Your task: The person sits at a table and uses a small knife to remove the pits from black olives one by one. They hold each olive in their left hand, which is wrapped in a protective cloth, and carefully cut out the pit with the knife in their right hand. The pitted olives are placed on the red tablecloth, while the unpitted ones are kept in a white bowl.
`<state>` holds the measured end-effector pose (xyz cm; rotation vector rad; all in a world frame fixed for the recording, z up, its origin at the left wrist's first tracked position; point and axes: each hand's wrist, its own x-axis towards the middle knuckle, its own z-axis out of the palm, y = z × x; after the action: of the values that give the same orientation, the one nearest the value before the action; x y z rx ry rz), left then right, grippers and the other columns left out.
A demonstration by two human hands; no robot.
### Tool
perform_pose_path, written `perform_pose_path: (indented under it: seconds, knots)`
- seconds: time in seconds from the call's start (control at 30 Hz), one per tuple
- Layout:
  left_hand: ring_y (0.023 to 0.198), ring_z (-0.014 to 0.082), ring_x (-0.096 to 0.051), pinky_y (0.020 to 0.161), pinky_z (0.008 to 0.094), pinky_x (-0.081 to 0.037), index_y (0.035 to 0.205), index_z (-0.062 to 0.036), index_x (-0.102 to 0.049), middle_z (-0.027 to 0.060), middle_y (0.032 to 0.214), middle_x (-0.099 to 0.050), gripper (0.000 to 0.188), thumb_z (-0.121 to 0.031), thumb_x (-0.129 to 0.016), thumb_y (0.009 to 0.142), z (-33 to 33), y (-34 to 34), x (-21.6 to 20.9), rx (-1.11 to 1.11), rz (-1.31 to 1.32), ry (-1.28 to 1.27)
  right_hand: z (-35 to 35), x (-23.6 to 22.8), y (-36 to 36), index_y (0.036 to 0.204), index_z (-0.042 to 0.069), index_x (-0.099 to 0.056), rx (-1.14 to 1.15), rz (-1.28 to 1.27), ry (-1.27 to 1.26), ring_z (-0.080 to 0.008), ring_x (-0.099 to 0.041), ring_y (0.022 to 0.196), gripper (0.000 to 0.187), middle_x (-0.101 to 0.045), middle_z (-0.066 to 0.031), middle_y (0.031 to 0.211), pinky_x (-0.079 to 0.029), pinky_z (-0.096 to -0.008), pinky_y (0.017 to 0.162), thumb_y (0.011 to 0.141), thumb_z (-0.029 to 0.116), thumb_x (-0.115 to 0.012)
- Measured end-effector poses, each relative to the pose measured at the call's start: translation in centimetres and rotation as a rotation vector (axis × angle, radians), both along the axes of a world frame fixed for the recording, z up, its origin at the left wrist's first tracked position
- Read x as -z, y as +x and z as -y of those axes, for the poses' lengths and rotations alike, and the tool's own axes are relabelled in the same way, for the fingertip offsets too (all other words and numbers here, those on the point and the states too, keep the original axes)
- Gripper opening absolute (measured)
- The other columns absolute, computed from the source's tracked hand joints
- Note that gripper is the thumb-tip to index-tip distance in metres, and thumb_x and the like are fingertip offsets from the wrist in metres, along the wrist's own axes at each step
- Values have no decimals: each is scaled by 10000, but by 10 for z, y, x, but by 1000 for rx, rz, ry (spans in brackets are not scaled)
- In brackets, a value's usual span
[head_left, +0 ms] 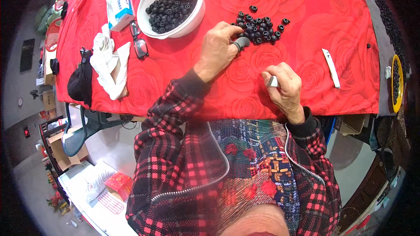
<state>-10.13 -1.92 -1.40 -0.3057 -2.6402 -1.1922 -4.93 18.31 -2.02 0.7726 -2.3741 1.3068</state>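
Observation:
A heap of small round black ring-like parts [262, 30] lies on the red tablecloth. My left hand [218, 49] is at the heap's left edge, its thumb in a grey cover [240, 43]. Its thumb and index finger close around one small black part, partly hidden by the fingers. Nearer to me and further right is my right hand [286, 88], fingers curled around a small tool whose flat grey-white end [273, 81] sticks out. The rest of that tool is hidden in the palm. A white bowl [200, 15] at the back left holds many more black parts.
Left of the bowl are a blue-white tissue pack [120, 8], black-framed glasses [140, 47], white cloth gloves [109, 65] and a black cap [80, 81]. To the right lies a narrow white strip [331, 68]. Beyond the table's right edge is a yellow dish [396, 83].

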Motion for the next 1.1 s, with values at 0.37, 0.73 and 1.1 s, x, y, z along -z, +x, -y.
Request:
perform_pose_path:
  seconds: [0.37,0.73,1.1]
  knots:
    - [776,176,-661,566,257,-544,1169,26,-579,129,1009,-654,336,-129,-626,874,11,45,-7,246,692,1231,-1,-5,0,894,36,-596,-6,52,22,-258,-546,618,200,-537,-103,716,-422,-349,530,723,33,-699]
    - [751,172,-650,603,257,-540,1083,32,-575,117,927,-649,272,-102,-648,859,-2,98,-11,210,904,1480,8,-41,12,1021,34,-631,-344,360,-241,-185,-536,670,275,-555,-68,767,-420,-288,592,751,17,-679]
    - [758,91,-620,623,210,-512,1123,26,-581,44,892,-645,286,-73,-640,862,-2,114,-36,357,898,1172,7,-52,23,964,27,-656,-354,152,-239,-196,-580,622,287,-596,-70,746,-451,-294,537,689,-26,-719]
